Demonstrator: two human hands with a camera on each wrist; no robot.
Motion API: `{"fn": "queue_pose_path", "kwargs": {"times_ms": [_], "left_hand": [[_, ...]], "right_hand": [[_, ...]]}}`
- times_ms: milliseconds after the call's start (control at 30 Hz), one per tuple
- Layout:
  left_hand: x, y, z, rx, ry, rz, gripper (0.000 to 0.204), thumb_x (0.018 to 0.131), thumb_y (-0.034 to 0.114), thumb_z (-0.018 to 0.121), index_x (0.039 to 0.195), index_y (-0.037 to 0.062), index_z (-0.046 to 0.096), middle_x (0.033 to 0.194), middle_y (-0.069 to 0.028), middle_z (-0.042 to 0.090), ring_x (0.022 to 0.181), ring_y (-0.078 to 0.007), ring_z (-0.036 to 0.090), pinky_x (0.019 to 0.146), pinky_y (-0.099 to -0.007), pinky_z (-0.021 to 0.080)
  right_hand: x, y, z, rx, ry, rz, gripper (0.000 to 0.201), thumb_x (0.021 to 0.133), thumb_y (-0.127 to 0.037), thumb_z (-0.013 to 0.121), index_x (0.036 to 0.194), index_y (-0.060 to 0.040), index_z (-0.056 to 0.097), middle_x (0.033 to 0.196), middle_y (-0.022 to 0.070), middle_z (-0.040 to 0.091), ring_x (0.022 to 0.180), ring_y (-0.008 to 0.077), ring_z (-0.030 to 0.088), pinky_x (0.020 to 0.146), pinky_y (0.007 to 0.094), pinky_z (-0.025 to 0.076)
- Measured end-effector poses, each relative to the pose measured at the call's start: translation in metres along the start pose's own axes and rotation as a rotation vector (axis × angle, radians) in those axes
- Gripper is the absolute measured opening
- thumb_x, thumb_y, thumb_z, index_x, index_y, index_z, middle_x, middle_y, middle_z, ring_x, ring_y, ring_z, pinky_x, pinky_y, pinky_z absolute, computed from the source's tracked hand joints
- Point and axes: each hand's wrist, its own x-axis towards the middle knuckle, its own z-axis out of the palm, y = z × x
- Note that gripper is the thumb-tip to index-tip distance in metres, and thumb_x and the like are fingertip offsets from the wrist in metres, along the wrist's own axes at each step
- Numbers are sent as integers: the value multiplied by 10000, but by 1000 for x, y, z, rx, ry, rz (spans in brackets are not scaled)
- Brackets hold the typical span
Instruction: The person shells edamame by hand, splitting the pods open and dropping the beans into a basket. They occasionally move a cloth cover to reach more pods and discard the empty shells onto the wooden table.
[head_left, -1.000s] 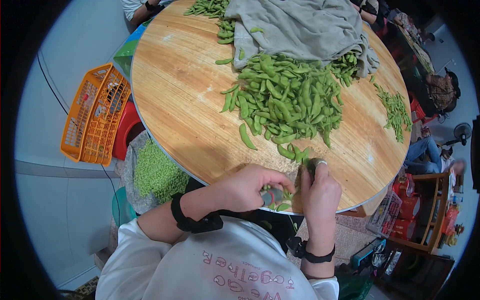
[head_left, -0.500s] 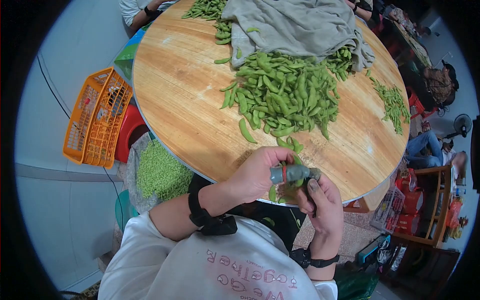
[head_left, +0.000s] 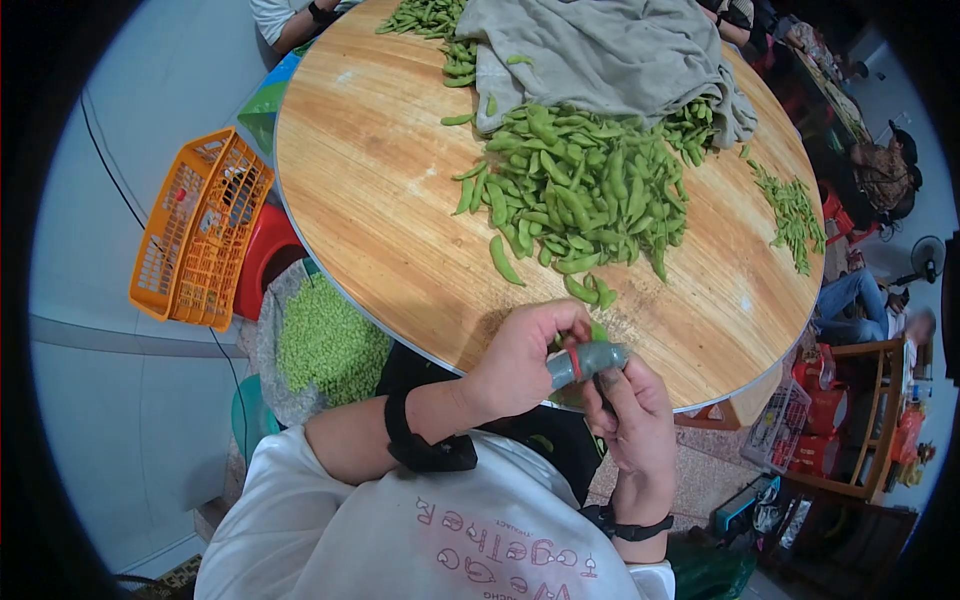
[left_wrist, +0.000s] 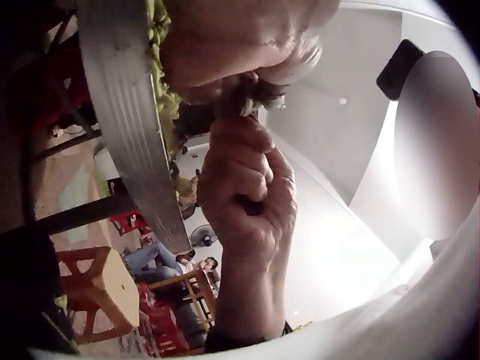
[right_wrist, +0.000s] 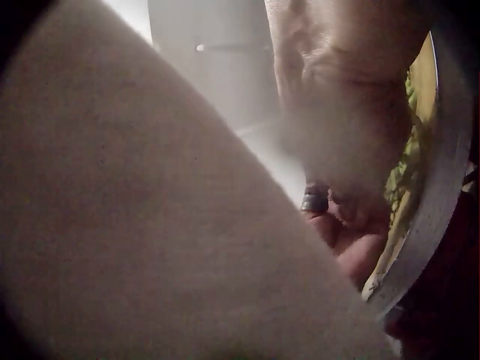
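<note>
Both hands meet over the near edge of the round wooden table point(head_left: 380, 250). My left hand point(head_left: 525, 355) pinches a green soybean pod point(head_left: 598, 331) between finger and thumb. Its thumb wears a grey-blue cover point(head_left: 600, 357) with a red band. My right hand point(head_left: 640, 405), fingers curled, grips at the pod's near side against that thumb tip; the covered thumb hides most of the pod there. In the left wrist view the curled right hand point(left_wrist: 244, 187) reaches up to the left fingertips. Just beyond the hands lies a big heap of soybean pods point(head_left: 590, 190).
A grey cloth point(head_left: 600, 60) covers the far pods. Small pods point(head_left: 790, 215) lie at the table's right. Beside the table's left edge are a sack of shelled beans point(head_left: 325, 335), a red stool point(head_left: 268, 250) and an orange basket point(head_left: 205, 230). Other people sit around.
My right hand has come back from the pods at the heap's near edge to my left hand. The left thumb has swung up across the pod, against the right fingers.
</note>
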Motion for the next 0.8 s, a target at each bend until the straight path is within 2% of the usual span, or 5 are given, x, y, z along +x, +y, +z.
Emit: {"fn": "queue_pose_path", "kwargs": {"times_ms": [200, 400, 633, 733, 800], "left_hand": [[6, -19, -15, -387, -330, -43, 104, 784, 9, 597, 818, 41, 504, 810, 13, 504, 766, -63, 493, 684, -202, 397], [2, -11, -4, -43, -77, -18, 103, 796, -1, 592, 869, 40, 532, 844, 15, 517, 817, -58, 500, 725, -205, 408], [7, -1, -9, -165, -81, -178, 236, 796, 6, 617, 1025, 18, 562, 857, 18, 546, 799, -54, 517, 685, -217, 438], [9, 0, -10, -240, -97, -215, 271, 781, -4, 620, 1044, 8, 557, 831, -1, 558, 757, -80, 538, 676, -239, 451], [8, 4, -7, 432, 5, 195, 276, 776, 10, 618, 1045, 10, 555, 803, -32, 565, 737, -118, 562, 691, -252, 452]], "right_hand": [[0, -1, -8, 388, -116, 188, 135, 917, -102, 435, 969, -3, 511, 610, 1, 465, 424, 36, 313, 394, 172, 237], [8, 21, -8, -389, 178, -262, 96, 899, -75, 472, 892, -4, 536, 633, -9, 484, 455, 11, 339, 400, 170, 247], [8, 2, -7, 39, 135, -33, 117, 896, -113, 498, 880, -8, 548, 597, -31, 473, 502, 31, 393, 436, 178, 298], [12, 6, -14, -316, 256, -145, 121, 890, -120, 517, 891, -4, 552, 603, -29, 483, 505, 27, 395, 444, 174, 298], [20, 8, -12, -411, 295, -319, 127, 886, -128, 528, 893, -3, 553, 611, -29, 492, 509, 26, 397, 452, 171, 301]]}}
